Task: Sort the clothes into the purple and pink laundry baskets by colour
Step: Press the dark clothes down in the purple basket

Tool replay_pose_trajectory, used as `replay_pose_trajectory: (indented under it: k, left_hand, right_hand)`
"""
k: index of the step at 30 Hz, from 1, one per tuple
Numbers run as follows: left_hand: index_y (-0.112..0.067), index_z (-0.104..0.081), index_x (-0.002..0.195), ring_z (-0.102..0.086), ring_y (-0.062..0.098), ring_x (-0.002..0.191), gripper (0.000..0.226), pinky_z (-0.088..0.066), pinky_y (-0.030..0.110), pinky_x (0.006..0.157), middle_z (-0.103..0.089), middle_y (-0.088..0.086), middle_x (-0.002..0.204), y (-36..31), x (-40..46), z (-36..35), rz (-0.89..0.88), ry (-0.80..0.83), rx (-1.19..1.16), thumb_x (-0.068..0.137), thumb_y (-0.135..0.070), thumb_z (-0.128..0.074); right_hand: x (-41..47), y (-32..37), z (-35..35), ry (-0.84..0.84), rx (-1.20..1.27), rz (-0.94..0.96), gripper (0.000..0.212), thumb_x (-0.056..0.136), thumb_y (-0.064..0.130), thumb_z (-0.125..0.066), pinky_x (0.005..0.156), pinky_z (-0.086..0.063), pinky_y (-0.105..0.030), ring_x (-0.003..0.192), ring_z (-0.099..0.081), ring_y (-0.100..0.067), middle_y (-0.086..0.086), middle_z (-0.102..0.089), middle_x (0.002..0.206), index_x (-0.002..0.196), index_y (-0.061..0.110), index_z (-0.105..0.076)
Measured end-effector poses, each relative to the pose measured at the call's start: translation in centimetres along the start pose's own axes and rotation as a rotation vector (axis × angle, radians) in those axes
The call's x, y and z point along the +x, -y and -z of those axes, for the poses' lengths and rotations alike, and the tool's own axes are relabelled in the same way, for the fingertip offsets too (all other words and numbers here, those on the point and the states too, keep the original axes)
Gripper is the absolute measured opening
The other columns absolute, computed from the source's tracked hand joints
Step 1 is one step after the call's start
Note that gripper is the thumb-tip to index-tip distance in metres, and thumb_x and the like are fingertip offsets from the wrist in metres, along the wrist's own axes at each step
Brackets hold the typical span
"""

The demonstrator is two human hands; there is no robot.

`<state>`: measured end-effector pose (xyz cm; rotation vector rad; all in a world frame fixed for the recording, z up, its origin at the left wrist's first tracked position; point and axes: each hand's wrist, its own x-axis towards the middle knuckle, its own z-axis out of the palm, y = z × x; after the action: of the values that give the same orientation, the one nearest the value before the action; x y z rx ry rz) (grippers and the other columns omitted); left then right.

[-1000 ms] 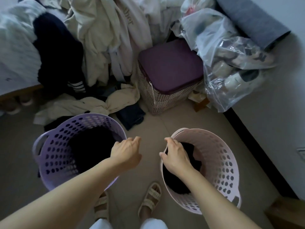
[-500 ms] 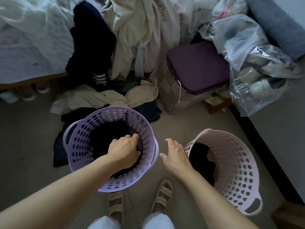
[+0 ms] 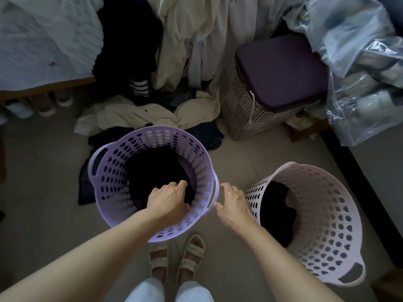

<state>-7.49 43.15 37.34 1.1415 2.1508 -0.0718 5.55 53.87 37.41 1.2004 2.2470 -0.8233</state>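
A pale tiled floor point(image 3: 250, 153) runs up to a bed point(image 3: 43, 40) at the upper left, and cream and dark clothes point(image 3: 152, 116) spill off it across the top middle of the frame. A lidded wicker hamper point(image 3: 239, 101) stands at the upper right beside clear plastic bags point(image 3: 359, 73). At centre sits the purple basket point(image 3: 113, 171) with dark clothing inside; the left hand point(image 3: 168, 199) reaches in, fingers curled — whether it grips cloth I cannot tell. The pink basket point(image 3: 327, 225) at the lower right also holds dark clothing. The right hand point(image 3: 234, 203) hovers between the baskets, fingers loose, holding nothing.
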Motion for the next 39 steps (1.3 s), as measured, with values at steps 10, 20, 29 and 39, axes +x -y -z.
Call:
replay_pose_trajectory:
  k: [10, 20, 29, 39]
  left_hand:
    - [-0.017, -0.030, 0.141, -0.053, 0.028, 0.114, 0.051, -0.038, 0.035, 0.083, -0.051, 0.006, 0.128, 4.9, 4.3, -6.8, 0.070, 0.063, -0.002, 0.096, -0.033, -0.049]
    - [-0.014, -0.031, 0.141, -0.051, 0.030, 0.114, 0.050, -0.035, 0.036, 0.081, -0.051, 0.009, 0.127, 15.8, 6.7, -10.4, 0.035, 0.101, 0.086, 0.097, -0.030, -0.049]
    - [-0.019, -0.036, 0.132, -0.053, 0.028, 0.106, 0.042, -0.032, 0.035, 0.077, -0.054, 0.006, 0.114, 23.4, 7.5, -10.4, -0.040, 0.047, 0.230, 0.093, -0.028, -0.047]
    - [-0.019, -0.042, 0.127, -0.053, 0.025, 0.112, 0.041, -0.036, 0.035, 0.090, -0.056, 0.004, 0.118, 28.0, 10.0, -9.9, 0.008, 0.039, 0.361, 0.088, -0.027, -0.047]
  right_hand:
    - [7.1, -2.4, -8.0, 0.067, -0.026, -0.021, 0.053, 0.092, 0.021, -0.055, 0.108, -0.033, -0.039, 0.131, -0.037, -0.031, -0.014, -0.044, 0.139, 0.139, 0.006, -0.036]
    - [9.9, 1.0, -15.8, 0.107, -0.184, -0.033, 0.052, 0.092, 0.022, -0.052, 0.107, -0.029, -0.036, 0.133, -0.035, -0.030, -0.014, -0.041, 0.141, 0.139, 0.007, -0.034]
    - [10.4, 5.4, -19.1, 0.058, -0.258, -0.149, 0.041, 0.095, 0.022, -0.051, 0.099, -0.036, -0.038, 0.129, -0.035, -0.029, -0.011, -0.045, 0.134, 0.132, 0.009, -0.039]
    - [11.4, 4.3, -19.4, 0.138, -0.571, -0.273, 0.053, 0.090, 0.023, -0.054, 0.109, -0.026, -0.036, 0.129, -0.035, -0.031, -0.014, -0.041, 0.138, 0.137, 0.009, -0.034]
